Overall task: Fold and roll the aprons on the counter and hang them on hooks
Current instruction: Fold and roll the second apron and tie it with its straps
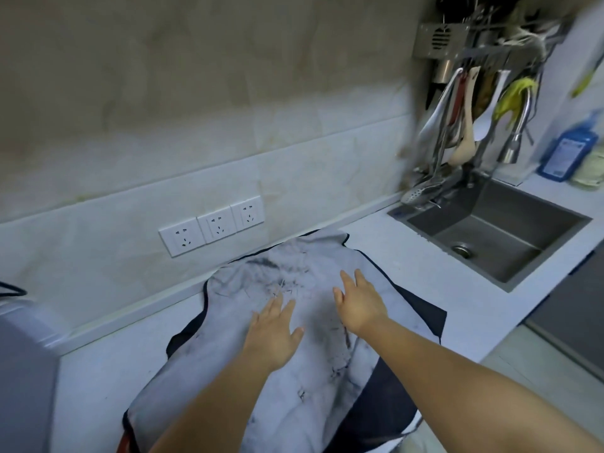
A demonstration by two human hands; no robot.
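A pale apron with dark trim and dark smudges lies spread flat on the light counter, its top edge against the backsplash. A darker cloth shows underneath it at the right and lower right. My left hand rests palm down on the apron's middle, fingers apart. My right hand lies flat on the apron just to the right, fingers pointing toward the wall. Neither hand holds anything.
A steel sink is set in the counter at the right, with a faucet and a rack of hanging utensils above it. A blue bottle stands far right. Three wall sockets sit behind the apron. A grey appliance stands at the left.
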